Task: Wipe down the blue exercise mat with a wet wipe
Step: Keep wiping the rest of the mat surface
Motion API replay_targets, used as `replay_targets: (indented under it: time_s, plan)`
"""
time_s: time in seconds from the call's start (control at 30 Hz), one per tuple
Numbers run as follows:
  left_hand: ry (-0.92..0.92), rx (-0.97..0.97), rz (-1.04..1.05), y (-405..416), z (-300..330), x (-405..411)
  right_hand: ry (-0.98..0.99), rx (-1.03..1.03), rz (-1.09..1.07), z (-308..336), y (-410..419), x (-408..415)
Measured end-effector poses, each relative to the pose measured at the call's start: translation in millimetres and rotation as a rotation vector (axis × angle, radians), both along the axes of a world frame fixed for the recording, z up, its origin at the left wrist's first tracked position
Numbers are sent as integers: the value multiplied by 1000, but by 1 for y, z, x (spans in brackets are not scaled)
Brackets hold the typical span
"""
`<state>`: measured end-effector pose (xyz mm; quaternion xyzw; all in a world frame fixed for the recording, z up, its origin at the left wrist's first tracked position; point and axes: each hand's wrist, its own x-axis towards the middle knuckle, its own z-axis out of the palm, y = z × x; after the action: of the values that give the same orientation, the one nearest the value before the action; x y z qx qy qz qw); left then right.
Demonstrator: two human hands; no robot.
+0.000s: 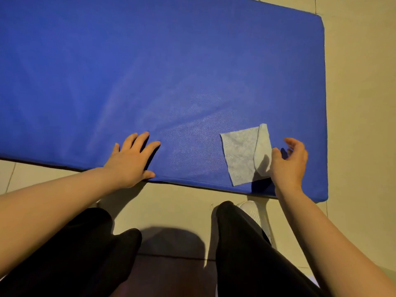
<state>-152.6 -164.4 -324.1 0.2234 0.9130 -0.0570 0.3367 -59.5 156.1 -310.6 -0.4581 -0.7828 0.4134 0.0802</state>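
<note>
One wet wipe, flat on blue exercise mat.
Right hand fingers loosely curled beside its folded edge, gripping nothing; left hand splayed flat; wipe may bunch.

Lighting: warm, yellowish, moderately dim indoor light. Sheen: a pale soft glare patch on the blue exercise mat, strongest toward its near edge, where the grain of the surface shows. Shadows: a dark shadow under the right hand, falling across the wet wipe; a narrower one beside the left hand; a broad soft shadow on the floor just below the mat. Distortion: wide-angle bowing of the mat's edges. Sharpness: slightly soft overall.
</note>
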Motion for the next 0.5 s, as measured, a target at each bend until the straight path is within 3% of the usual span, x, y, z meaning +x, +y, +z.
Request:
replay_targets:
  time_s: [0.13, 0.23, 0.37, 0.5]
  plan:
    - [16, -55, -57, 1, 0, 3, -38, 283, 298, -4, -5, 4]
    - [22, -87, -90, 2, 1, 3, -219, 327, 459, -18, -6, 1]
    - [30, -133, -117, 4, 2, 5, -213, 194, 348, -28, 7, -3]
    - [18, -155, -128, 5, 5, 5, -226, 210, 355, -30, 11, -4]
